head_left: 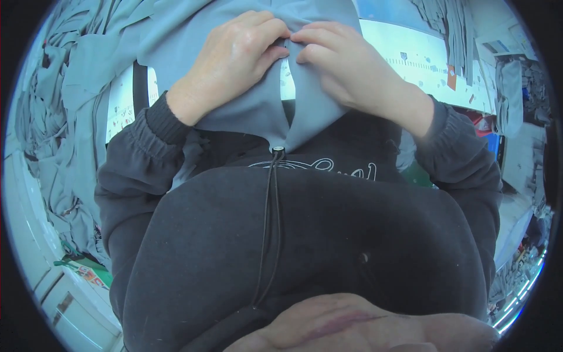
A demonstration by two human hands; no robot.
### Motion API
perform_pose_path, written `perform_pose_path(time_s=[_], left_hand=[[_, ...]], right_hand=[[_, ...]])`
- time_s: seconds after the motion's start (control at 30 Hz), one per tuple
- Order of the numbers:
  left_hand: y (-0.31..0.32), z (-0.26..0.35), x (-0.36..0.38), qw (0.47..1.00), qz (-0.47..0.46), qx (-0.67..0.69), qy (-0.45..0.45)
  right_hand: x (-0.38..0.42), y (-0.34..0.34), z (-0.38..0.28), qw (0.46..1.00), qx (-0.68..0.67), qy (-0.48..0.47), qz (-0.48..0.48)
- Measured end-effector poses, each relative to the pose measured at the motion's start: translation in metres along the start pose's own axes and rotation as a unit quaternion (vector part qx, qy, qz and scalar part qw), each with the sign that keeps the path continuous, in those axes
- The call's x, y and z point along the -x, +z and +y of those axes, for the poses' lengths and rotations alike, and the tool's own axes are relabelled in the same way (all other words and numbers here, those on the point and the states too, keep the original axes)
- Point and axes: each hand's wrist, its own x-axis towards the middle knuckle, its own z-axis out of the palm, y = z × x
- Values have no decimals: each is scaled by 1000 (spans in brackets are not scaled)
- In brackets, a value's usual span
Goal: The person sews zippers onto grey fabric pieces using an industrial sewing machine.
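A grey-blue piece of fabric (240,111) lies across the work surface and hangs over its near edge against my dark top. A narrow gap runs down its middle, and a white surface shows through. My left hand (234,64) pinches the fabric at the left side of the gap's upper end, thumb and fingers pressed together. Just across the gap, my right hand (358,67) grips the fabric's right edge with its fingers bent. The fingertips of both hands nearly meet. A dark drawstring with a cord stopper (278,151) hangs at the fabric's lower tip.
Heaps of similar grey fabric (82,88) fill the left side. A white surface with ruler marks (422,64) extends to the right, bearing a small orange-brown tag (451,77). More grey cloth (509,97) hangs at the far right. A green and white packet (88,271) is low on the left.
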Motion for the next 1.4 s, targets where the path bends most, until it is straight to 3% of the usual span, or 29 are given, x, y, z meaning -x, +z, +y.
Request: perform_pose_path(time_s=[0.07,0.47,0.67,0.77,0.97,1.07,1.2,1.27,1.4], left_hand=[[0,2,0,1000,-8,-10,-9],[-7,8,-8,995,-67,76,-27],[-7,13,-2,988,-11,132,-84],[-10,14,-4,982,-18,137,-129],[-3,10,-10,994,25,79,-77],[7,-13,-14,991,89,38,-92],[5,-6,-13,993,78,32,-82],[4,-6,-10,993,76,28,-88],[6,-7,-8,993,92,23,-75]], right_hand=[[-1,3,0,999,-9,-20,31],[1,-4,-10,997,69,33,6],[4,-4,-8,997,78,25,-15],[4,1,-5,991,133,-27,16],[3,3,-3,990,140,-29,16],[1,2,-4,990,141,-25,1],[-7,-11,-1,999,40,18,-15],[-19,-23,2,982,-149,108,33],[-40,-24,4,974,-186,133,12]])
